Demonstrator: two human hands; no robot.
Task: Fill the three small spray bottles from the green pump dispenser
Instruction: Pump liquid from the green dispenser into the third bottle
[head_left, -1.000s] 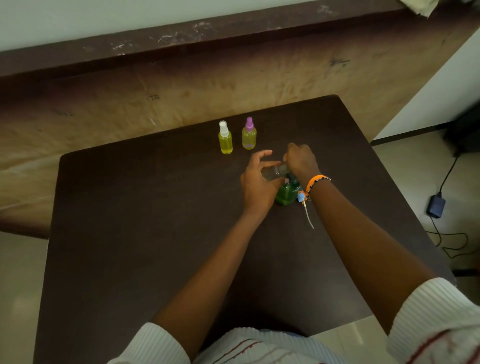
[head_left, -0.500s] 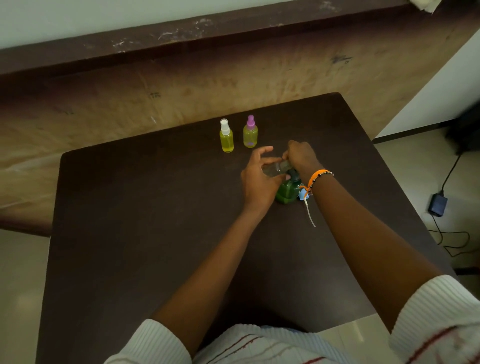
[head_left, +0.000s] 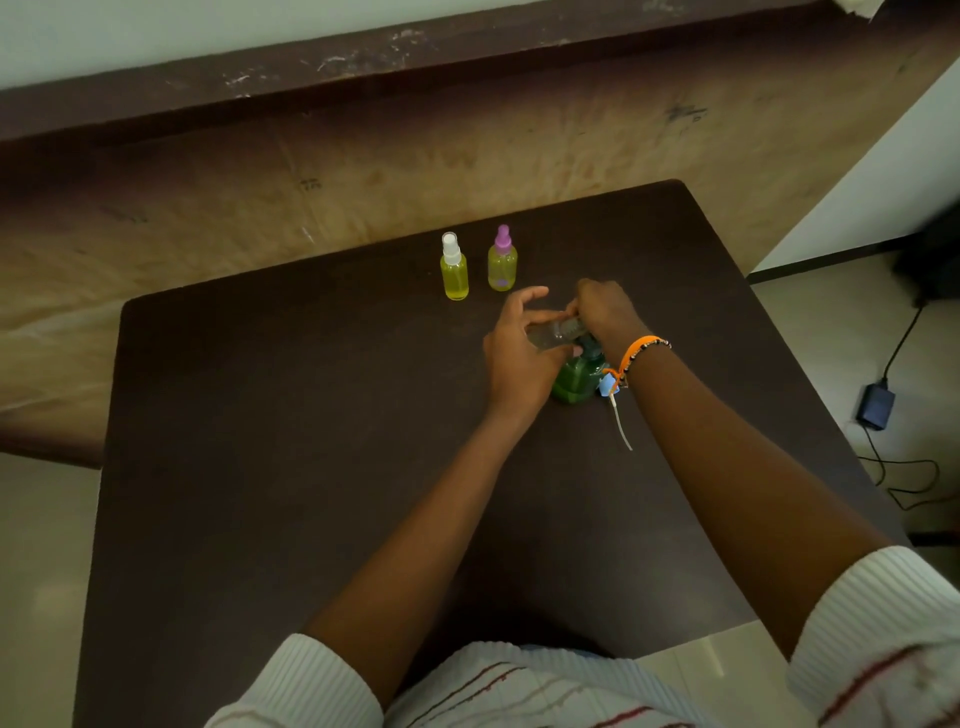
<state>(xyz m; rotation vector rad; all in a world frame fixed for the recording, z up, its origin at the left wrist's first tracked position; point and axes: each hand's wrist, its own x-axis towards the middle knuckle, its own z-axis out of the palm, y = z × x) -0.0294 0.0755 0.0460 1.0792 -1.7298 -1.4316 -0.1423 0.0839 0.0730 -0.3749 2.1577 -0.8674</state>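
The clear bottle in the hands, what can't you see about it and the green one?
- Clear bottle, head view: left hand and right hand cover its ends; its fill level is unreadable.
- Green dispenser: the hands hide its pump top.
- The blue cap by the wrist: too small to identify.

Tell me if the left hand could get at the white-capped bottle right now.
Probably not at once: the left hand is holding a clear bottle at the green dispenser. The table toward the white-capped bottle is otherwise bare.
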